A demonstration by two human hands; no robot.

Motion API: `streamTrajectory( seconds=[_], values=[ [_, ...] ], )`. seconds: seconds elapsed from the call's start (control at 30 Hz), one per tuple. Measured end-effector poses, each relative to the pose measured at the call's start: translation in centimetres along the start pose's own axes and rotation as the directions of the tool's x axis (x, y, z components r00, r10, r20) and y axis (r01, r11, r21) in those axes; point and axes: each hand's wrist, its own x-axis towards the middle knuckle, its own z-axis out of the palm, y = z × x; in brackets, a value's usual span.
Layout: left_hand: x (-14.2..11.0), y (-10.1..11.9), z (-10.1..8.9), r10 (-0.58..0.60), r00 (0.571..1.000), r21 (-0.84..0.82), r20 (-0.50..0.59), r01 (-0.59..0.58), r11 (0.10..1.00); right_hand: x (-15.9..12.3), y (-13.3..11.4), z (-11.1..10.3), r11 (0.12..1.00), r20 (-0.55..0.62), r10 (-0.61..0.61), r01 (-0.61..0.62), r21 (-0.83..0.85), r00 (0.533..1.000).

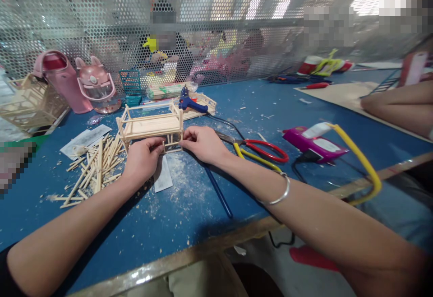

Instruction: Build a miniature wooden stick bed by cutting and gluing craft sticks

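Mid-picture, your left hand [144,155] and right hand [205,144] pinch the rail [172,144] by 2 ends, fingers nearly closed. You seem to be fitting it to the model [152,126], which calls for steady alignment.

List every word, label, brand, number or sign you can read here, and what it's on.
No text can be read anywhere.
Clear plastic packet: any print is too blurred to read.
Purple device: no legible label.
Wooden stick model: no lettering visible.
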Motion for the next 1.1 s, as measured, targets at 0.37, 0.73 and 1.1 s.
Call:
streamTrajectory(
  seconds=[0.37, 0.73, 1.1],
  values=[
    [0.12, -0.10, 0.12, -0.034, 0.999, -0.030, 0.007, 0.034, 0.999, 0.04, -0.04, -0.02, 1.000, -0.004, -0.002, 0.002, -0.018, 1.000],
    [0.16, -0.15, 0.14, -0.021, 1.000, -0.010, 0.010, 0.021, 1.000, 0.02, -0.11, 0.03, 1.000, -0.007, 0.007, -0.007, -0.021, 1.000],
    [-0.32, 0.10, -0.22, 0.092, 0.996, 0.167, -0.019, -0.088, 0.982, 0.05, 0.04, 0.02, 1.000, -0.008, -0.004, 0.004, -0.016, 1.000]
  ],
)
